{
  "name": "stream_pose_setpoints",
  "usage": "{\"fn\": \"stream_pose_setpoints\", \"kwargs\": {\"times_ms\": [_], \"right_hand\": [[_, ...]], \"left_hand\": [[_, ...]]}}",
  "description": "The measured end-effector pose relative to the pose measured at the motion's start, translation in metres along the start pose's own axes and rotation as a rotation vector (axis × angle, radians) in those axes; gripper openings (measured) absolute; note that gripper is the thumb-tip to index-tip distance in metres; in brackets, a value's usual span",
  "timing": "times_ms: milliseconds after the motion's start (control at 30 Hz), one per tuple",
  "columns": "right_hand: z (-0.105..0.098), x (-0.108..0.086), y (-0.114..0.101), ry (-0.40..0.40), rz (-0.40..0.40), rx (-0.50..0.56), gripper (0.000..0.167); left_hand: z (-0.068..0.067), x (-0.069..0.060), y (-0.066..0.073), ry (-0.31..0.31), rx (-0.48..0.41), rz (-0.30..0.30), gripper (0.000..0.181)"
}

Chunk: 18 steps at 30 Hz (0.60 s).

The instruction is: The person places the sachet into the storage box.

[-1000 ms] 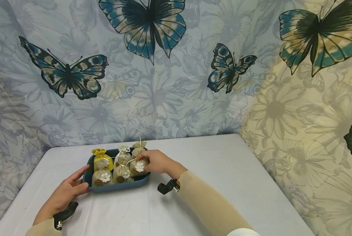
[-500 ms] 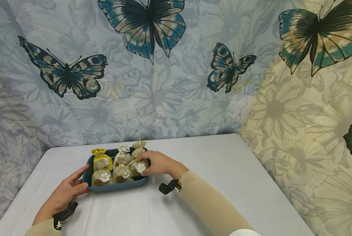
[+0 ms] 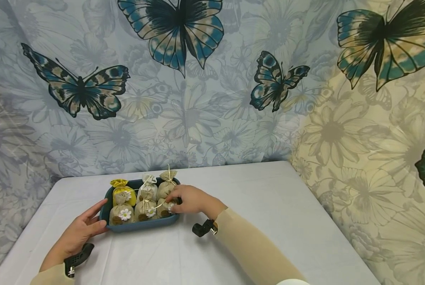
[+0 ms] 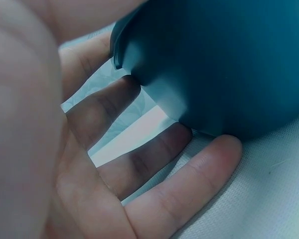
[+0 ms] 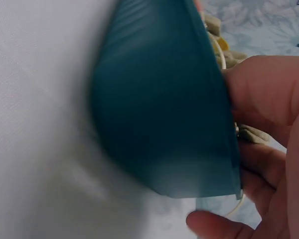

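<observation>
In the head view, a dark blue-green tray [image 3: 141, 227] stands on the table, filled with small drawstring pouches. My left hand [image 3: 78, 233] rests against its left end, fingers nearly straight, thumb at the front corner. In the left wrist view, several fingertips touch the tray's side [image 4: 209, 64]. At the front right, my right hand [image 3: 192, 200] reaches over the rim and holds a beige pouch [image 3: 163, 210] with a white flower, its fingers bent around the pouch's upper part. The right wrist view shows the thumb inside the tray's rim [image 5: 224, 124]; the held pouch is mostly hidden there.
Beside the held pouch lie two more beige pouches, a middle one [image 3: 143, 211] and a left one [image 3: 119, 215]. Behind them stand a yellow pouch [image 3: 120, 184], a white one [image 3: 152, 190] and a beige one [image 3: 167, 183]. A butterfly-patterned cloth [image 3: 198, 130] hangs behind the white table [image 3: 241, 221].
The held pouch has gone down lower into the tray, and the right hand has lowered slightly with it. More of the rear beige pouch shows. The left hand has stayed in place.
</observation>
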State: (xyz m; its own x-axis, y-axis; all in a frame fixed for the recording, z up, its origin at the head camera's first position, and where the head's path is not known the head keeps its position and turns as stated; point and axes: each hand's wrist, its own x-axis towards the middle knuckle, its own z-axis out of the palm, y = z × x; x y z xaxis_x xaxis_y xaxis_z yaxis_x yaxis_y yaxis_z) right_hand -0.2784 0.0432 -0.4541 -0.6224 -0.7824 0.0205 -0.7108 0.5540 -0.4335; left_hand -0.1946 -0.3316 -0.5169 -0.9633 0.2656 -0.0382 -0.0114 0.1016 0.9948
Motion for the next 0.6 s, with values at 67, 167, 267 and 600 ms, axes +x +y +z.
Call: {"fn": "stream_pose_setpoints", "kwargs": {"times_ms": [67, 167, 267, 600], "right_hand": [[0.001, -0.002, 0.001, 0.007, -0.008, -0.011, 0.031], [0.007, -0.006, 0.005, 0.035, -0.006, 0.014, 0.033], [0.014, -0.014, 0.011, 0.120, 0.015, 0.105, 0.032], [0.022, -0.053, 0.020, 0.520, 0.216, 0.390, 0.037]], "left_hand": [[0.001, 0.001, 0.000, 0.001, 0.001, -0.002, 0.076], [0.002, 0.003, 0.000, 0.004, 0.004, -0.002, 0.076], [0.002, 0.003, -0.001, 0.004, 0.007, -0.003, 0.076], [-0.001, 0.001, 0.000, 0.004, 0.037, -0.023, 0.076]]}}
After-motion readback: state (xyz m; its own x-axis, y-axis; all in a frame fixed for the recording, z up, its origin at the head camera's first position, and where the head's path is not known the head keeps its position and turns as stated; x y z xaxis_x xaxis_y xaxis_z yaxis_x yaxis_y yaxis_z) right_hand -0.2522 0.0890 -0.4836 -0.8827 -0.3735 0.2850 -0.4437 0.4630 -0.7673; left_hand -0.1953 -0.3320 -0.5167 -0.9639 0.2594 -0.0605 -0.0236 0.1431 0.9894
